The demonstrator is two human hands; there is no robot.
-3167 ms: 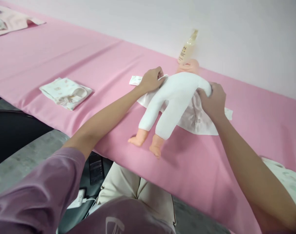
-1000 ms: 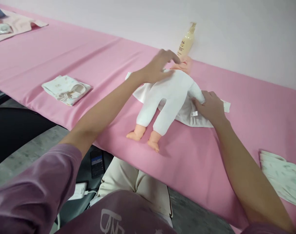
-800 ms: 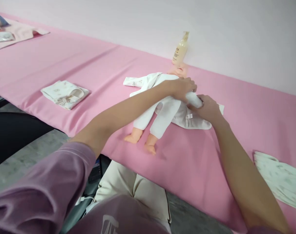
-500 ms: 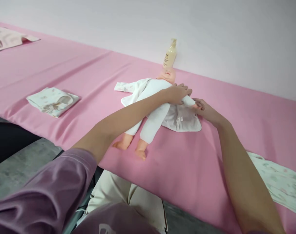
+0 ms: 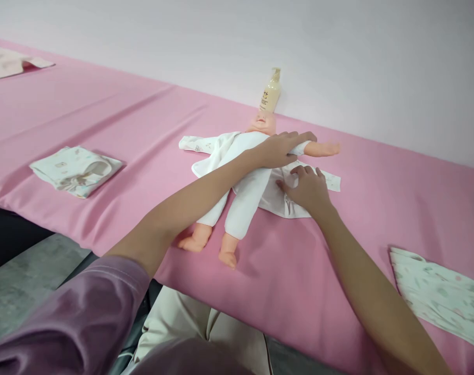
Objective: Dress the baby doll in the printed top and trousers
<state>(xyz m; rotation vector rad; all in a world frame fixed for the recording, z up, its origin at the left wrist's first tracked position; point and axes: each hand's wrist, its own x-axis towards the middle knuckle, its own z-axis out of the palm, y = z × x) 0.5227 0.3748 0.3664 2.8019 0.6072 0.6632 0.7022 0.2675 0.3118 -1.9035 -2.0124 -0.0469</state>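
Observation:
A baby doll in white clothing lies on its back on the pink padded table. My left hand reaches across the doll's chest and is closed round its upper arm, where a white sleeve sits bunched. Beyond it the doll's bare forearm points right. My right hand rests over the spread white baby jacket beneath the doll, its fingers apart. The jacket's printed sleeve pokes out past that hand; another printed sleeve stretches out on the left.
A pump bottle stands behind the doll's head, by the white wall. A folded printed garment lies left on the pink table, another printed cloth at the right. A pale pink cloth is at the far left.
My right hand has let go of the doll's hand and moved down-left onto the jacket. The doll's forearm is now bare and turned upward to the right. My left hand keeps its hold.

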